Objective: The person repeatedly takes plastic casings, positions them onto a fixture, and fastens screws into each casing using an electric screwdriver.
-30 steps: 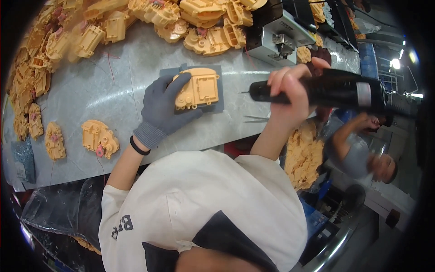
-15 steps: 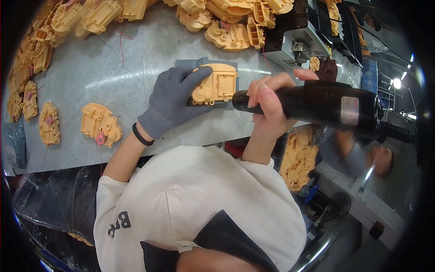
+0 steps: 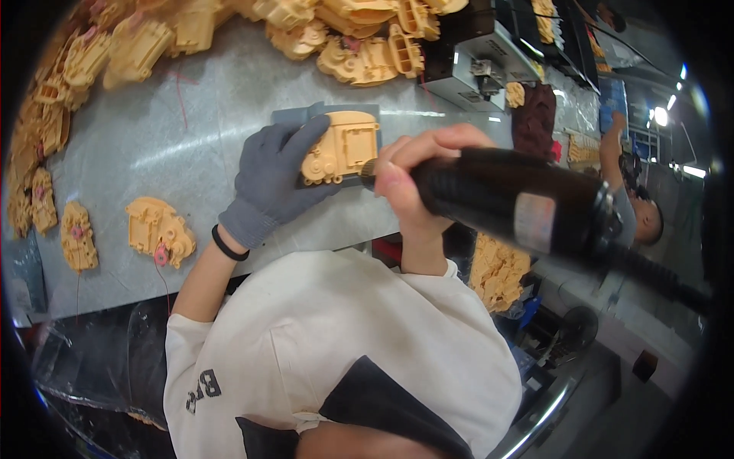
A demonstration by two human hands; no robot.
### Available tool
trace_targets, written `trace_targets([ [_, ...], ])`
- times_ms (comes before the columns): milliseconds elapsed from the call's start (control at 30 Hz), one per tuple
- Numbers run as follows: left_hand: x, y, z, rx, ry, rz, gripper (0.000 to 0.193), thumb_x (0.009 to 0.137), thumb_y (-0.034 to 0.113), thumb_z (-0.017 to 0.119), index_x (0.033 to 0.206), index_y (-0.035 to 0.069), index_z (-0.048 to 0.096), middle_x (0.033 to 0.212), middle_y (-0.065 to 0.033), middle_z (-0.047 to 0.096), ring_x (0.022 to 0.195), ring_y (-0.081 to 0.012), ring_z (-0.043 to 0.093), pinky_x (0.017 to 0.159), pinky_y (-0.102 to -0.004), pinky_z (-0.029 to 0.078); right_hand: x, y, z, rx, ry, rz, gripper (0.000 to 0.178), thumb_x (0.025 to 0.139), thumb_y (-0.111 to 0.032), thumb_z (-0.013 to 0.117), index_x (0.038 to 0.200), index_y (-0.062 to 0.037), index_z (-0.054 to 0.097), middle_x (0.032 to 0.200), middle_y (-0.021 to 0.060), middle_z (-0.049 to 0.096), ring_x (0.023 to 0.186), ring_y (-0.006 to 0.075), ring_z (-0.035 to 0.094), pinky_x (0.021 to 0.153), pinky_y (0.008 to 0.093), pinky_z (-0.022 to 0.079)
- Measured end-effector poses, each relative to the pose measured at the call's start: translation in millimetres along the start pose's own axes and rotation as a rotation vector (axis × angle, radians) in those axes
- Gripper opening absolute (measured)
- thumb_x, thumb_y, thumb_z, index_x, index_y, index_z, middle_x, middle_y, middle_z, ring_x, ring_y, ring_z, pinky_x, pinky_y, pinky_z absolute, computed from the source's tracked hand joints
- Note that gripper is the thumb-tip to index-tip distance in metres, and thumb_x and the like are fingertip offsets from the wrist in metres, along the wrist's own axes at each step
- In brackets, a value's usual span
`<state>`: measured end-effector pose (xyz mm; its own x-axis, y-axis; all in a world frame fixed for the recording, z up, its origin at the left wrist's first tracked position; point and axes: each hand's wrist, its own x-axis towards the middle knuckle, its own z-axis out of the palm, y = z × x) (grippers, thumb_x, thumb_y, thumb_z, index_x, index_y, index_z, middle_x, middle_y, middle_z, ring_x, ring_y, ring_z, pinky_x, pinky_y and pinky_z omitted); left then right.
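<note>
1. Between gloved left hand (image 3: 269,174) and bare right hand (image 3: 417,172) lies a yellow plastic housing (image 3: 355,145).
2. Left hand clamped on housing; right hand around black electric screwdriver (image 3: 485,200).
3. Screwdriver's pale label (image 3: 534,222) blurred; dark letters (image 3: 207,383) on white shirt (image 3: 321,306).

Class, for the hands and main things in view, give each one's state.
Left hand: gloved, holding the yellow housing
Right hand: bare, gripping the power tool
Power tool: held sideways; running or not, unclear
Yellow housing: lying on a grey block
Wired housing: on the table, untouched
</note>
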<state>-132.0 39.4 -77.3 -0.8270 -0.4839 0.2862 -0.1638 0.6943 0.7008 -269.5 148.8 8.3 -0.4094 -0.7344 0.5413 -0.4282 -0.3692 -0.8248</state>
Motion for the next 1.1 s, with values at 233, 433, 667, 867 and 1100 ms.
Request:
trace_targets([
  [233, -6, 5, 5, 0.086, 0.047, -0.042, 0.081, 0.062, 0.037, 0.078, 0.129, 0.008, 0.045, 0.109, -0.0096, 0.054, 0.104, -0.0263, 0.049, 0.096, -0.0418, 0.034, 37, -8, -62, 0.235, 0.443, -0.057, 0.054, 0.075, 0.002, 0.053, 0.125, -0.0021, 0.033, 0.062, 0.0059, 0.049, 0.048, 0.0171, 0.05, 0.053, 0.0359, 0.048],
  [433, 3, 11, -3, 0.001, -0.03, 0.105, 0.078, 0.06, 0.021, 0.077, 0.129, 0.005, 0.043, 0.119, -0.0143, 0.052, 0.114, -0.0312, 0.048, 0.108, -0.0485, 0.026, 93, 42, -134, -0.09, 0.792, -0.176, 0.045, 0.069, 0.01, 0.059, 0.11, 0.0037, 0.042, 0.062, 0.0093, 0.054, 0.045, 0.0148, 0.052, 0.048, 0.0261, 0.046],
  [667, 1, 5, -2, -0.009, -0.006, 0.068, 0.081, 0.058, 0.022, 0.081, 0.128, 0.004, 0.043, 0.119, -0.0127, 0.053, 0.111, -0.0309, 0.05, 0.107, -0.0486, 0.028, 74, 44, -118, -0.119, 0.599, 0.062, 0.037, 0.069, 0.006, 0.06, 0.101, 0.0032, 0.041, 0.055, 0.0063, 0.052, 0.043, 0.015, 0.05, 0.049, 0.0265, 0.043],
  [867, 2, 0, 6, -0.073, 0.028, 0.079, 0.077, 0.062, 0.031, 0.079, 0.128, 0.011, 0.045, 0.11, -0.0097, 0.056, 0.106, -0.0279, 0.052, 0.106, -0.0481, 0.028, 15, -22, -15, 0.4, 0.314, 0.023, 0.063, 0.072, 0.009, 0.058, 0.126, 0.0001, 0.026, 0.062, 0.0073, 0.052, 0.049, 0.0167, 0.051, 0.051, 0.0301, 0.046],
  [1100, 3, -1, 2, -0.063, 0.059, 0.12, 0.077, 0.064, 0.032, 0.078, 0.129, 0.011, 0.042, 0.11, -0.009, 0.056, 0.105, -0.0263, 0.052, 0.105, -0.0474, 0.03, 7, -18, 13, 0.287, 0.03, -0.027, 0.066, 0.073, 0.012, 0.061, 0.128, -0.0013, 0.027, 0.066, 0.0063, 0.056, 0.058, 0.0137, 0.057, 0.059, 0.0251, 0.046],
])
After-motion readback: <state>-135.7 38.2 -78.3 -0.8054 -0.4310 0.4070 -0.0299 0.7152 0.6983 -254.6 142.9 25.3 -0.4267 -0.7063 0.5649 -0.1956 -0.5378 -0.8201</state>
